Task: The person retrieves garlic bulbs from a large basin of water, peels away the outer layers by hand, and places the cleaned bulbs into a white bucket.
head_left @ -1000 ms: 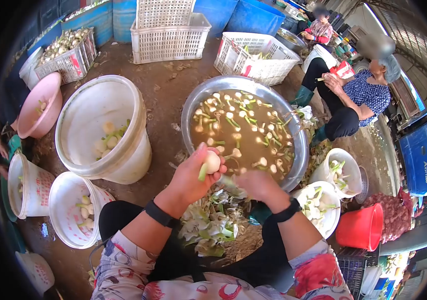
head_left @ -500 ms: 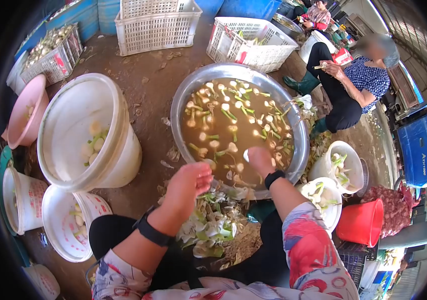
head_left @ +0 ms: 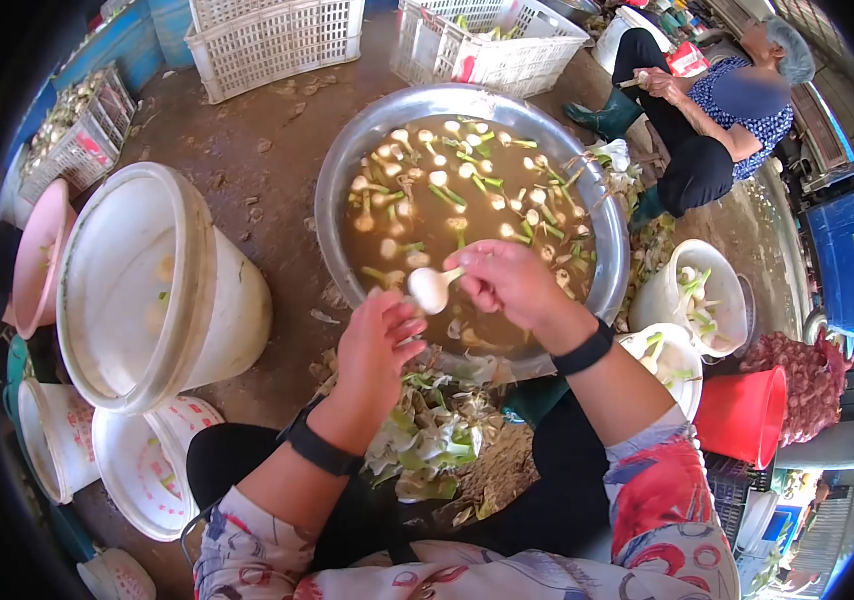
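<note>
A white bulb with a short green stem (head_left: pixel 430 290) is pinched by its stem in my right hand (head_left: pixel 509 284), over the near part of a wide metal basin (head_left: pixel 337 190). My left hand (head_left: pixel 379 345) is beside the bulb on its left, with curled, slightly parted fingers; whether it touches the bulb is unclear. Brown water in the basin holds several floating bulbs with green stems (head_left: pixel 447 192). Peeled leaves and skins (head_left: pixel 427 435) lie in a heap below my hands.
A large white bucket (head_left: pixel 237 300) and a pink basin (head_left: pixel 39 255) are at the left. White buckets holding bulbs (head_left: pixel 669 290) and a red bucket (head_left: pixel 737 420) stand at the right. White crates (head_left: pixel 282 45) are beyond the basin. Another person (head_left: pixel 717 130) sits at the upper right.
My right hand has come up out of the basin water with a bulb. My left hand has moved slightly down towards it, and its fingers have parted. The view has shifted a little.
</note>
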